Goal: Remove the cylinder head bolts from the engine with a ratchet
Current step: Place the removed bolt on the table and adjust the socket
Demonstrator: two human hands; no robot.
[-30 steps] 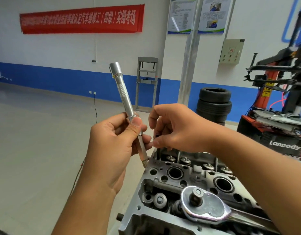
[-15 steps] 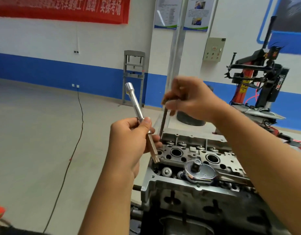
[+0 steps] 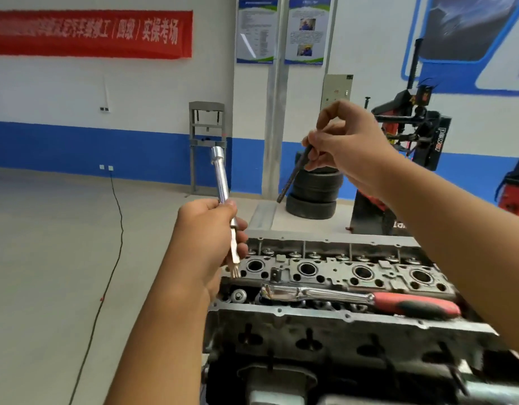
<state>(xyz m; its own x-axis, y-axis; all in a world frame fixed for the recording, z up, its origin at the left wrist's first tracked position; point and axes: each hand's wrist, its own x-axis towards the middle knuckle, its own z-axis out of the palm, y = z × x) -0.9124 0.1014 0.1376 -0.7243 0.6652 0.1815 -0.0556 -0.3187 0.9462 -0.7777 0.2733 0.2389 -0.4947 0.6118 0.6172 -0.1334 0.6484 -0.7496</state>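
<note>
Left hand: the left hand is up in the air, just left of the engine. Its fingers are curled tight round a shiny silver extension bar. The bar stands nearly straight up. Its wide end is on top and its thin toothed tip points down by the engine's left end.

Right hand: the right hand is lifted high above the engine. Its thumb and fingers pinch the top of a long dark head bolt. The bolt hangs on a slant, its lower end toward the left, well clear of the engine.

Engine: the engine sits low in the middle, with its cylinder head on top. Four big round holes run in a row along the head.

Ratchet: the ratchet lies flat across the head, with no hand on it. Its shiny round end is at the left and its red and black grip is at the right.

Behind: a stack of black tires stands on the floor past the engine. A red and black tire machine is at the right. A red banner hangs on the wall, and a black cable trails over the grey floor.
</note>
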